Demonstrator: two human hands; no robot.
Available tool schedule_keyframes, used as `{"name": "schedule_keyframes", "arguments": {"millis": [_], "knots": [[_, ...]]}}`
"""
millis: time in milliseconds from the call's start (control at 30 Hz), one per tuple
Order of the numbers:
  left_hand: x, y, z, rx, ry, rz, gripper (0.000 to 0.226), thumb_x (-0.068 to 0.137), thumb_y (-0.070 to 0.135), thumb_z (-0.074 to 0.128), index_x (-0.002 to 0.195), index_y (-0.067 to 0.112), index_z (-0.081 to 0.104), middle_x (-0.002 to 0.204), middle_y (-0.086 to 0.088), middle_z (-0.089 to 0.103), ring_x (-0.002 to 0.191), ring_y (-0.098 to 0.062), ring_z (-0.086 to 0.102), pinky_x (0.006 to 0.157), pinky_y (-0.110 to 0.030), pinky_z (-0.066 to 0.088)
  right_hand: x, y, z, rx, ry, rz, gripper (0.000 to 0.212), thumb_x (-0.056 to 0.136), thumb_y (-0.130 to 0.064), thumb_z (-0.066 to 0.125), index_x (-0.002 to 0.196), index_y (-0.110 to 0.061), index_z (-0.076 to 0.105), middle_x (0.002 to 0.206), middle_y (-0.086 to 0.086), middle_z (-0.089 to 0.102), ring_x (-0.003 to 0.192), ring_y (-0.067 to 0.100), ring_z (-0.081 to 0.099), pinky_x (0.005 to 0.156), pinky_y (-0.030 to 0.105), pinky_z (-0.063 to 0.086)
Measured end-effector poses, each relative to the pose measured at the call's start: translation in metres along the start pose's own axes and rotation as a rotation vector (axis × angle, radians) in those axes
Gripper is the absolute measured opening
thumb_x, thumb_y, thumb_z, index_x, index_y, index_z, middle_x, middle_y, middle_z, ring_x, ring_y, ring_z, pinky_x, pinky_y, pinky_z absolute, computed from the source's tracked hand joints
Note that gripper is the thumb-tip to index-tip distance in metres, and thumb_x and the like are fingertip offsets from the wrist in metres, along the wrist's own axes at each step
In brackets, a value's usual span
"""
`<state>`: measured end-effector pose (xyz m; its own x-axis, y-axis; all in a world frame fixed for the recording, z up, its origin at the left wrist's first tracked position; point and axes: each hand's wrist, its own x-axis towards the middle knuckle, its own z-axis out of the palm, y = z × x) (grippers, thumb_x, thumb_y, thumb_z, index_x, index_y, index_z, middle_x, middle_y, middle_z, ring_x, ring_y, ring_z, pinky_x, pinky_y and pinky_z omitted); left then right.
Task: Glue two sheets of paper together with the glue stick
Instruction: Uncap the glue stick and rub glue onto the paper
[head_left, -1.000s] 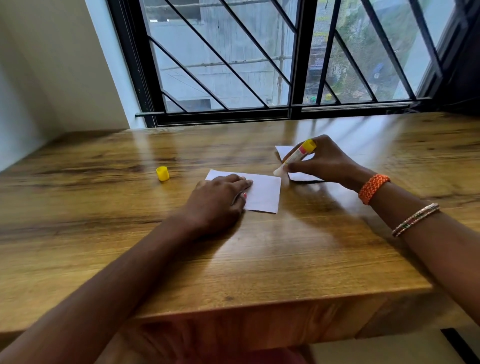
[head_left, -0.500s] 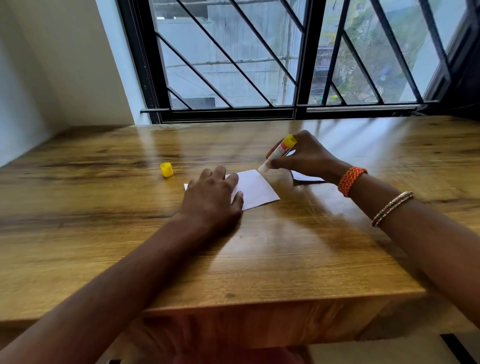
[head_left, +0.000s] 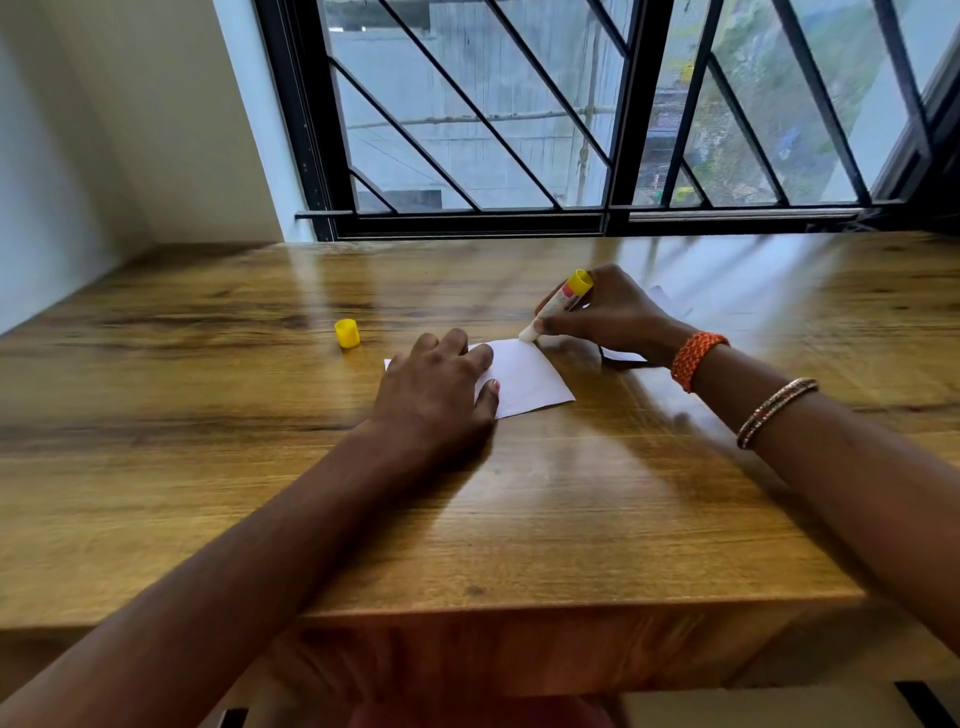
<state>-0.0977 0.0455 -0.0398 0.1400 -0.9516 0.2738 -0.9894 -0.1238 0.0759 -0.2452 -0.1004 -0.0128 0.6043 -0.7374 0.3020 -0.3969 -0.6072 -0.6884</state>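
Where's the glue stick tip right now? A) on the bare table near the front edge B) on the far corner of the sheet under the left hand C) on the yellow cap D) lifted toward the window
B: the right hand holds the glue stick tilted, tip down on the far corner of the sheet that the left hand presses flat; the cap stands apart on the table.

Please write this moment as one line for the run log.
left hand: presses sheet flat | right hand: holds glue stick, tip on sheet's far corner | cap: off, on table
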Motion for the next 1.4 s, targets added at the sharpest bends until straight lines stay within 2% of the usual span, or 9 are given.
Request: {"name": "schedule_keyframes", "arguments": {"millis": [367, 467, 533, 733, 933, 1100, 1200, 1333, 1400], "knots": [[-0.002, 0.000, 0.000, -0.048, 0.027, -0.018, 0.035, 0.088, 0.039, 0.041, 0.117, 0.022, 0.052, 0.118, -0.002, 0.052, 0.113, -0.025, 0.045, 0.089, -0.041, 0.042, -0.016, -0.002, -0.006, 0.002, -0.006, 0.005, 0.017, 0.074, -0.015, 0.077, 0.087, -0.004, 0.076, 0.086, 0.013, 0.074, 0.087, 0.030, 0.070, 0.081, 0.046, 0.057], [-0.003, 0.001, 0.000, -0.051, 0.021, -0.018, 0.035, 0.088, 0.039, 0.041, 0.118, 0.023, 0.052, 0.119, -0.002, 0.052, 0.114, -0.025, 0.045, 0.091, -0.042, 0.043, -0.026, -0.002, -0.009, 0.017, -0.024, 0.008, 0.016, 0.075, -0.016, 0.077, 0.087, -0.005, 0.076, 0.082, 0.014, 0.074, 0.070, 0.024, 0.069, 0.054, 0.027, 0.054], [-0.003, 0.001, -0.001, -0.051, 0.018, -0.020, 0.036, 0.089, 0.040, 0.041, 0.119, 0.023, 0.051, 0.120, -0.002, 0.051, 0.115, -0.024, 0.045, 0.091, -0.042, 0.043, -0.032, -0.003, -0.010, 0.044, -0.045, -0.002, 0.014, 0.076, -0.014, 0.077, 0.086, -0.004, 0.076, 0.080, 0.014, 0.074, 0.058, 0.013, 0.063, 0.048, 0.019, 0.048], [-0.001, 0.001, 0.000, -0.032, 0.012, -0.022, 0.038, 0.089, 0.041, 0.041, 0.121, 0.023, 0.050, 0.120, -0.002, 0.051, 0.114, -0.024, 0.045, 0.089, -0.040, 0.041, -0.045, -0.004, -0.015, 0.062, -0.054, -0.037, 0.011, 0.073, -0.008, 0.079, 0.083, -0.003, 0.076, 0.081, 0.008, 0.075, 0.071, 0.010, 0.067, 0.068, 0.024, 0.055], [-0.001, 0.000, 0.001, -0.029, 0.016, -0.028, 0.039, 0.089, 0.042, 0.041, 0.121, 0.023, 0.050, 0.120, -0.003, 0.051, 0.113, -0.024, 0.045, 0.089, -0.040, 0.041, -0.050, -0.008, -0.022, 0.106, -0.176, -0.026, 0.006, 0.073, -0.003, 0.075, 0.078, -0.005, 0.076, 0.074, 0.002, 0.075, 0.069, 0.005, 0.067, 0.064, 0.013, 0.050], [-0.003, 0.002, -0.002, -0.043, 0.051, -0.019, 0.034, 0.090, 0.037, 0.041, 0.117, 0.022, 0.054, 0.116, -0.001, 0.054, 0.112, -0.022, 0.047, 0.080, -0.035, 0.041, -0.042, -0.007, -0.033, 0.176, -0.357, 0.092, 0.006, 0.076, -0.007, 0.070, 0.074, -0.007, 0.076, 0.076, -0.002, 0.075, 0.076, 0.007, 0.067, 0.075, 0.025, 0.050], [-0.004, 0.003, -0.006, -0.049, 0.057, -0.025, 0.033, 0.093, 0.032, 0.038, 0.115, 0.022, 0.060, 0.113, -0.001, 0.056, 0.110, -0.022, 0.051, 0.076, -0.033, 0.041, -0.037, -0.003, -0.033, 0.312, -0.188, 0.167, 0.013, 0.074, -0.009, 0.067, 0.066, -0.017, 0.074, 0.074, -0.005, 0.072, 0.075, 0.004, 0.060, 0.074, 0.026, 0.036], [-0.005, 0.007, -0.005, 0.171, 0.039, -0.072, 0.040, 0.092, 0.044, 0.037, 0.113, 0.021, 0.061, 0.113, -0.008, 0.054, 0.106, -0.028, 0.052, 0.071, -0.032, 0.031, -0.034, -0.001, -0.030, 0.350, 0.026, 0.151, 0.005, 0.075, -0.011, 0.070, 0.077, -0.007, 0.073, 0.095, 0.017, 0.072, 0.073, 0.002, 0.065, 0.064, 0.008, 0.045], [-0.003, 0.010, -0.006, 0.256, 0.043, -0.157, 0.051, 0.090, 0.055, 0.036, 0.105, 0.015, 0.062, 0.110, -0.011, 0.057, 0.099, -0.030, 0.056, 0.065, -0.031, 0.030, -0.031, -0.003, -0.027, 0.317, 0.089, 0.138, 0.012, 0.073, -0.012, 0.073, 0.079, -0.002, 0.074, 0.099, 0.022, 0.071, 0.084, 0.012, 0.067, 0.071, 0.014, 0.048]]}}
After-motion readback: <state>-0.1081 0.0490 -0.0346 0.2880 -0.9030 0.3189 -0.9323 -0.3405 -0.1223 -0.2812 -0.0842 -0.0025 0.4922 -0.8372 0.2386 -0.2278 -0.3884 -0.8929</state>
